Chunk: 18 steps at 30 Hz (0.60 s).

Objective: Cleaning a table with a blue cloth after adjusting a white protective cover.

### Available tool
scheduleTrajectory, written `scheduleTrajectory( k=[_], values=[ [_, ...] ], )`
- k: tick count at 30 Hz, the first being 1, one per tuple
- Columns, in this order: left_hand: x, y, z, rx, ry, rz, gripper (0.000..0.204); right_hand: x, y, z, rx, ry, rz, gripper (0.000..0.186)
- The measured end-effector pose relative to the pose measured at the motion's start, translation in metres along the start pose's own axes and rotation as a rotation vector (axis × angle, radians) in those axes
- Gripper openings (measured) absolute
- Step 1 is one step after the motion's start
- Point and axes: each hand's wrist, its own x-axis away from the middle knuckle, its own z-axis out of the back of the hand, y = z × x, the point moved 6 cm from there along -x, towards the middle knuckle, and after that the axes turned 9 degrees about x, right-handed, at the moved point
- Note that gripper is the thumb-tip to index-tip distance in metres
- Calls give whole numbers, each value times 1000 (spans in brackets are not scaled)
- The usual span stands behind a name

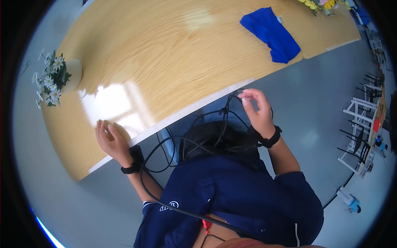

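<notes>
Head view, left one of side-by-side pair. Looks steeply down from wearer's head, over own shirt point(240, 186) at lower edge. Shirt close to lens; left hand point(111, 144) and right hand point(258, 112) a little farther, either side of frame's middle. Desk point(173, 74) fills upper left, edge slanting. Floor point(310, 111) right, chairs point(364, 152) small, far off at rim. Fisheye: very wide, outlines bowed, corners black. Upright, unmirrored.

White lettering point(164, 208) and 1 round white emblem point(174, 204) stand on the navy shirt point(248, 186), too small to read.
</notes>
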Motion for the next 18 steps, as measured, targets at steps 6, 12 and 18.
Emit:
scheduleTrajectory(
  k=[6, 12, 18],
  values=[
    [1, 5, -2, 51, -68, 28, 28, -3, 40, -1, -632, 27, -542, 24],
    [2, 3, -4, 128, -48, 95, 31, -6, 44, 16, -348, 160, -421, 23],
    [-1, -2, -2, 23, -60, 3, 32, -7, 30, 18, -239, 110, -393, 22]
  ],
)
